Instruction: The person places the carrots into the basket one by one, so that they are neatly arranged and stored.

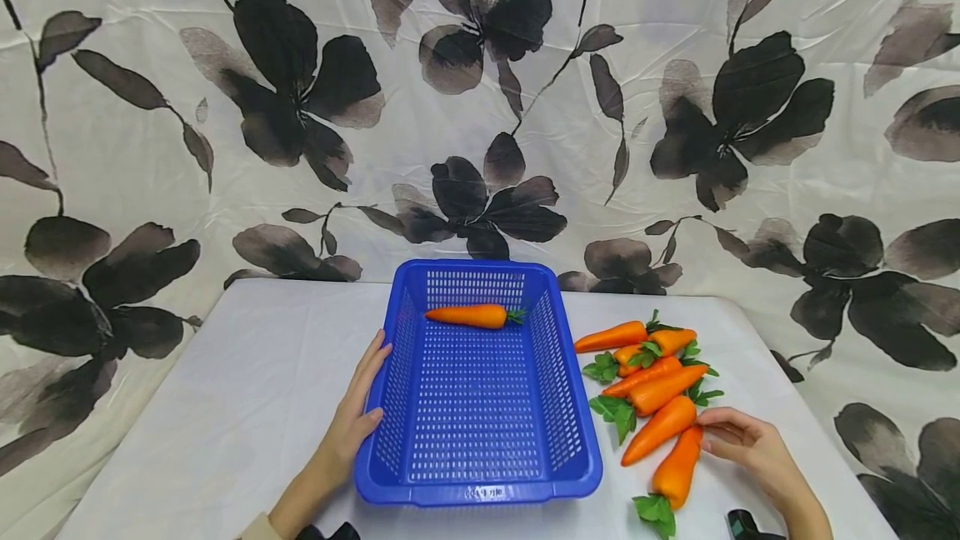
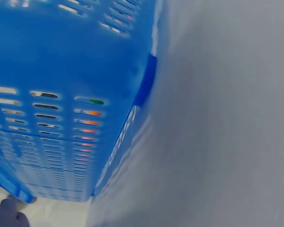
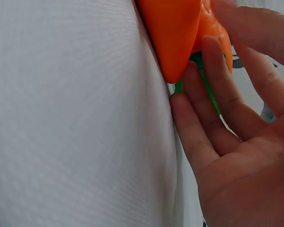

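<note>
A blue plastic basket [image 1: 480, 432] with slotted walls stands on the table, one orange carrot [image 1: 468, 316] lying near its far end. Along the basket's left side rests my left hand [image 1: 351, 419], fingers extended against the rim. The left wrist view shows the basket's slotted wall [image 2: 61, 61] up close. To the basket's right lies a pile of carrots with green leafy tops. My right hand [image 1: 750, 444] reaches in from the right, its fingertips at the narrow end of the nearest carrot [image 1: 677, 469] and beside another carrot [image 1: 662, 430]. Its fingers are loosely bent in the right wrist view.
Several more carrots [image 1: 667, 387] lie overlapping toward the back of the pile. A white cloth [image 1: 202, 423] covers the table, and a floral curtain [image 1: 480, 107] hangs behind its far edge. Dark wrist devices [image 1: 744, 523] show at the bottom.
</note>
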The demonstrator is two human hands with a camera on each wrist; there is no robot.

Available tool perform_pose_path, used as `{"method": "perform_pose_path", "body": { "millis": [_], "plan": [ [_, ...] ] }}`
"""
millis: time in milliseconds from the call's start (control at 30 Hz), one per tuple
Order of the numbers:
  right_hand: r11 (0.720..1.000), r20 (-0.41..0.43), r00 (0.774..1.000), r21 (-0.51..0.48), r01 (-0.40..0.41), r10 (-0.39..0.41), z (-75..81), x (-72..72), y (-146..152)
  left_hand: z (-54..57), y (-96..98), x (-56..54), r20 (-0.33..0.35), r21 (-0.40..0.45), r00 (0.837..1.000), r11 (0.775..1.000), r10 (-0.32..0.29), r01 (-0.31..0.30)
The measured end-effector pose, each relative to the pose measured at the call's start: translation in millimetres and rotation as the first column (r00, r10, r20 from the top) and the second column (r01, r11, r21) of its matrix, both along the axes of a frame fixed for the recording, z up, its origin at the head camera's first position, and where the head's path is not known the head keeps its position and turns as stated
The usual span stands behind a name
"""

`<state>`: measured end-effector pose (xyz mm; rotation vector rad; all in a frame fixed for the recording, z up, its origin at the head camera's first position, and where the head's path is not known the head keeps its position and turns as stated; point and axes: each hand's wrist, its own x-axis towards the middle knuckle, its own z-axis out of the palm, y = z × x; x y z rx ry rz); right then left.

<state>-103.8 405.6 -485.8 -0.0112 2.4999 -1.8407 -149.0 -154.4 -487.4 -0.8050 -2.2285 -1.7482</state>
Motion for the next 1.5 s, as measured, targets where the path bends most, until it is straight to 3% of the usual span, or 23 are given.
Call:
{"method": "perform_pose_path", "body": {
  "millis": [233,467,700,967,1300,1500],
  "plan": [
    [0.98,0.014,1.0,0.197,-0.022,0.019,-3.2,-1.5,2,-16.5,-3.2,-5.8,-0.038,0.041,0.999,0.999,-0.022,0.023],
    [0.949,0.035,0.998,0.311,-0.061,0.052,-3.6,-2.5,1,-18.8,-3.3,-7.4,-0.035,0.054,0.999,0.998,-0.029,0.03],
    [0.939,0.04,0.992,0.321,-0.123,0.116,-4.1,-3.1,2,-19.4,-3.9,-8.5,-0.024,0.064,0.999,0.997,-0.034,0.036],
    [0.921,0.032,0.971,0.31,-0.236,0.238,-6.3,-2.0,6,-19.8,-4.0,-7.8,-0.009,0.056,0.999,0.998,-0.035,0.035],
    [0.92,0.048,0.975,0.323,-0.222,0.219,-3.1,-2.1,5,-19.5,-4.7,-6.8,-0.015,0.067,0.999,0.997,-0.041,0.042],
    [0.924,0.009,0.981,0.333,-0.185,0.193,-0.3,-0.5,11,-18.7,-3.1,-7.0,-0.008,0.071,0.999,0.996,-0.05,0.051]
  ]
}}
